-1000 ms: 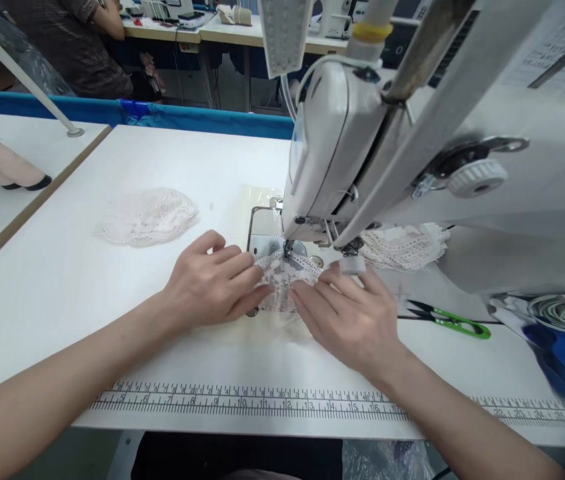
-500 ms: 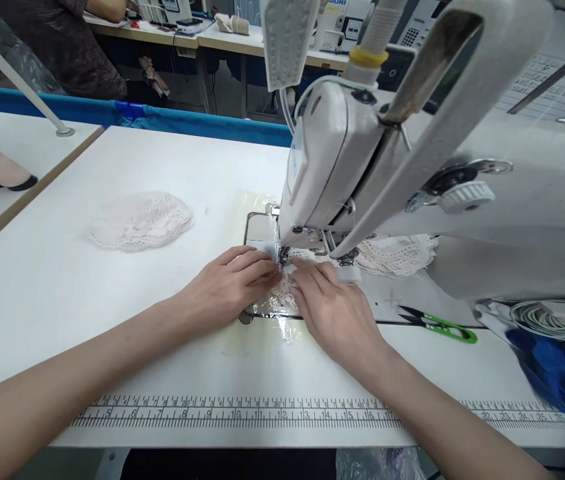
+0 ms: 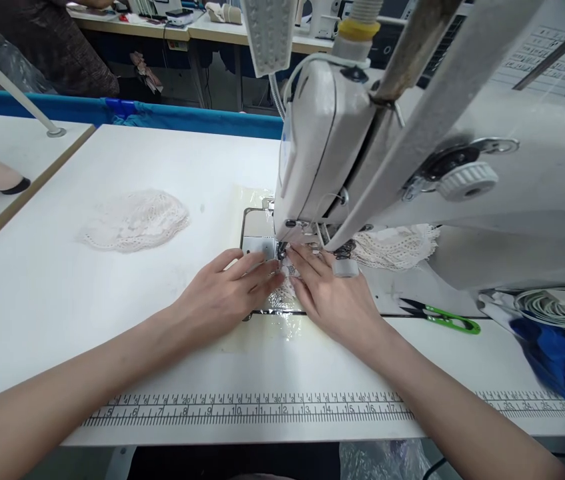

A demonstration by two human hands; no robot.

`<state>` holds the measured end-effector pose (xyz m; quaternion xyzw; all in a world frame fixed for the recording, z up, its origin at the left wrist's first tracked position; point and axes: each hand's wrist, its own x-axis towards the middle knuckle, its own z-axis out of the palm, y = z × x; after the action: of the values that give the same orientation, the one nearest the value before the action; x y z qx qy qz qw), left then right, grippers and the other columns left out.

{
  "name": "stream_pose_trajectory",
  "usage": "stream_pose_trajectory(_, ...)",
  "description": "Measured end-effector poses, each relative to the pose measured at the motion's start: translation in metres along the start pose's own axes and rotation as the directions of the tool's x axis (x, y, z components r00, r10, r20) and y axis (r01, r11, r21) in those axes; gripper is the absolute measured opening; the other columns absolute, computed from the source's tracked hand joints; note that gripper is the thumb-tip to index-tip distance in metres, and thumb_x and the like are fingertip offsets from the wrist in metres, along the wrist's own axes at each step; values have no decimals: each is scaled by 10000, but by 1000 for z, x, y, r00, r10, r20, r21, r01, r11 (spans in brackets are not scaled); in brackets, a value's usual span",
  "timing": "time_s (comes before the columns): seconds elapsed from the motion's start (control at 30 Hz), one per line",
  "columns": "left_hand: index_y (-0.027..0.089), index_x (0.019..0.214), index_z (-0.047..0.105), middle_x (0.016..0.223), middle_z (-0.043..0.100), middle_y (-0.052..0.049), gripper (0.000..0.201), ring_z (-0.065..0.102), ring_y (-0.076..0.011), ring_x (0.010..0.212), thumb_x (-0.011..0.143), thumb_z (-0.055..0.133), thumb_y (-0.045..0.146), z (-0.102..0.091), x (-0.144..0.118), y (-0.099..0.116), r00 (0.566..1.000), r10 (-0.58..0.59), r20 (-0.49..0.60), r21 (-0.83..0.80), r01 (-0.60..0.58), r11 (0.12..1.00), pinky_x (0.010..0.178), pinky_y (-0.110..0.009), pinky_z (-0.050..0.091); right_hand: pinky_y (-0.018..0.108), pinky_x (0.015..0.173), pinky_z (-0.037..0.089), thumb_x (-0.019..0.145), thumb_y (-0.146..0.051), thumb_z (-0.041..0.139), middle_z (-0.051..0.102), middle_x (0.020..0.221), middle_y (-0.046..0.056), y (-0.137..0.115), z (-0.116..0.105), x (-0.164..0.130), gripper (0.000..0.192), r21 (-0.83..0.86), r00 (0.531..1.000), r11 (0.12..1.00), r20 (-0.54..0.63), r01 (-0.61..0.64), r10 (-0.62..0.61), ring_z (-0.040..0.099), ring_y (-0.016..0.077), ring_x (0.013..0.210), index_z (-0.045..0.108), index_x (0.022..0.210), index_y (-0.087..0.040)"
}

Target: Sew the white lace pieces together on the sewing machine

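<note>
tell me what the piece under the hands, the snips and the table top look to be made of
Lace piece pinned flat by the left hand and right hand: pale openwork fabric, holes showing. Snips: glossy green handle, likely plastic, with dark, probably metal blades. Table top: smooth matte white, probably laminate.

A garment workshop: industrial sewing machine point(image 3: 342, 147), ruler-marked table point(image 3: 112, 333), lace pieces point(image 3: 135, 220)

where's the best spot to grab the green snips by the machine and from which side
Probably the green handle loop, coming from the right or from above. The snips lie flat on the table with the dark blades pointing left toward the right hand, so the handle end is the blunt, open one.
</note>
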<state>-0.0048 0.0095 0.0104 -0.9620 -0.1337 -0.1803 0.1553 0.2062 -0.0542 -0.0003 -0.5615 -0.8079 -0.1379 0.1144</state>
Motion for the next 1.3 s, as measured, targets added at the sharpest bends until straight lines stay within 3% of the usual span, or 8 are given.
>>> stream_pose_trajectory(0.17,175,1246,617,1231,669,-36,353,552,-207,1127,958,430,93,-1,1,5,1000,-18,20,52,17,999,879,-360,420,472,979,443,1000,-263,449,695,1095,124,1,-1,1,316,1,1000,1000,-19,-2,2,562,292,1080,650,1217,-153)
stream_pose_trajectory(0.53,175,1233,627,1210,668,-76,352,567,-223,1122,921,500,73,-1,2,5,999,-40,7,36,40,999,865,-355,434,479,1074,347,1013,-255,422,697,1072,136,2,-1,0,342,-28,1000,999,-14,17,-17,573,273,1063,652,1207,-92)
stream_pose_trajectory(0.73,142,1153,660,1072,692,-86,287,599,-221,1025,917,511,71,4,4,4,998,-52,-39,-23,51,998,846,-355,458,400,923,452,958,-184,486,692,993,88,-2,-11,-5,229,155,988,981,-122,118,-99,609,221,884,663,1086,-116)
stream_pose_trajectory(0.83,141,1035,691,981,703,-62,191,614,-201,944,936,527,133,7,7,3,994,-64,-87,-64,59,996,815,-350,467,381,839,480,935,-187,497,669,993,98,-5,-13,-7,211,245,990,962,-96,123,-102,600,230,884,640,1060,-95)
stream_pose_trajectory(0.97,163,921,699,943,713,-41,148,618,-185,904,931,552,149,9,9,3,986,-66,-155,-54,58,997,784,-343,467,332,744,487,925,-49,426,668,1002,112,-4,-10,-5,268,202,988,971,-113,130,-108,595,226,896,645,1079,-68)
stream_pose_trajectory(1.13,164,946,695,1000,717,-41,120,616,-193,937,923,578,172,5,5,8,988,-54,-143,-73,44,996,802,-346,464,318,707,483,903,-18,461,673,1052,108,-1,-13,-7,262,157,976,967,-118,202,-185,598,212,873,692,1010,-79)
stream_pose_trajectory(1.3,154,978,690,1049,716,-39,121,614,-198,968,923,586,185,2,0,7,992,-47,-121,-85,37,996,841,-368,456,329,677,474,878,-9,467,676,1030,96,-2,-17,-10,273,155,978,969,-105,194,-179,597,217,869,702,997,-84)
